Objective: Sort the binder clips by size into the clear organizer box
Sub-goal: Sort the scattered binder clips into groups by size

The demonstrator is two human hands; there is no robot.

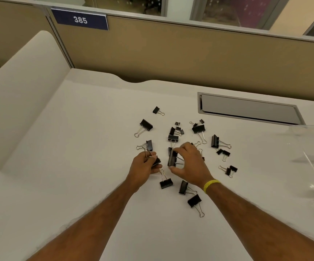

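Observation:
Several black binder clips of differing sizes lie scattered on the white desk. My left hand grips a black binder clip with fingers curled round it. My right hand pinches a large black binder clip between thumb and fingers, just above the desk. Other large clips lie at the far left and close to my right wrist; small ones lie to the right. The clear organizer box stands at the right edge, partly cut off by the frame.
A grey cable-tray lid is set into the desk at the back right. Tan partition panels close off the back, with a blue sign reading 385. A white curved divider rises on the left. A yellow band circles my right wrist.

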